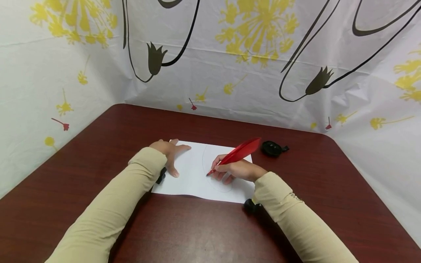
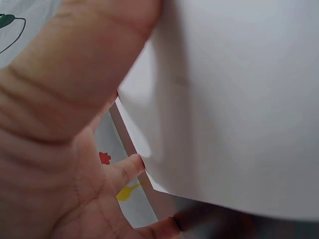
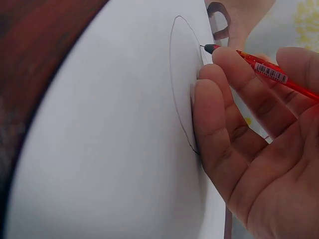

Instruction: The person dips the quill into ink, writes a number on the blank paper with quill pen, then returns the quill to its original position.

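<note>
A white sheet of paper (image 1: 192, 177) lies on the dark red table (image 1: 184, 233) and bears a thin drawn oval line (image 3: 174, 94). My left hand (image 1: 171, 155) lies flat on the sheet's left part with fingers spread. My right hand (image 1: 235, 171) grips a red feather-shaped pen (image 1: 238, 153), its tip on the oval line (image 1: 208, 174). In the right wrist view the fingers curl round the red pen shaft (image 3: 269, 72), whose black tip touches the paper (image 3: 99, 149). The left wrist view shows the palm (image 2: 55, 149) pressed against the paper (image 2: 239, 99).
A small round black object (image 1: 272, 148) sits on the table just right of the sheet's far corner. A patterned white curtain (image 1: 250, 62) closes off the back and both sides of the table.
</note>
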`<state>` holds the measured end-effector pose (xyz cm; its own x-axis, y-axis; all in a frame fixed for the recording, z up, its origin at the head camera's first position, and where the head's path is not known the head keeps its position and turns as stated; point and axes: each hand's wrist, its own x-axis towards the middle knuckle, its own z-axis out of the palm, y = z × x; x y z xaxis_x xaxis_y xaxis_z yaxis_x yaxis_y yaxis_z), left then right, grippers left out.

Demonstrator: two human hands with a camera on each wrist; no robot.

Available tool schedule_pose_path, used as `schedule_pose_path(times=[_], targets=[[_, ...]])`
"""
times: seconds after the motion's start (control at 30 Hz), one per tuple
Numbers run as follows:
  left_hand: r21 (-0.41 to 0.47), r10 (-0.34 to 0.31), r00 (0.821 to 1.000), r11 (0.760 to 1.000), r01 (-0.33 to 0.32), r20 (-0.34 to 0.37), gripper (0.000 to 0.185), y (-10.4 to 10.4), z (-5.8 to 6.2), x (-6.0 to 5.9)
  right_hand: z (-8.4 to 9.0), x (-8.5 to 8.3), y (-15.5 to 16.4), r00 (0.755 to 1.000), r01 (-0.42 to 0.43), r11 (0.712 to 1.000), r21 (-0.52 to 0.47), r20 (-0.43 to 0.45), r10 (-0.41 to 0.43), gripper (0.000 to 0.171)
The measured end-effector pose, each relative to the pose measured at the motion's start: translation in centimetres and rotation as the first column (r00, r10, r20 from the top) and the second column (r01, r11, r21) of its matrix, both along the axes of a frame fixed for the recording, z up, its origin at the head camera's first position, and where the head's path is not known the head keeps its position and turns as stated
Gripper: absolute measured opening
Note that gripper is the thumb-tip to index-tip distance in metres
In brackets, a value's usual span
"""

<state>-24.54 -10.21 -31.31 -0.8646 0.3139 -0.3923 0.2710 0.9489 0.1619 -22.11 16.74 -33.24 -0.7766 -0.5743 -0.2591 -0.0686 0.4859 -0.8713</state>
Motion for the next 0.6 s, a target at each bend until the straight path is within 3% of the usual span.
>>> schedule_pose_path(times=[0.6], targets=[[0.012,-0.010,1.000,1.000,0.010,-0.006,0.110,-0.15,-0.10,0.06,-0.10,0.15,-0.03,1.000,-0.022,1.000,-0.019,-0.017,0.021,0.019]])
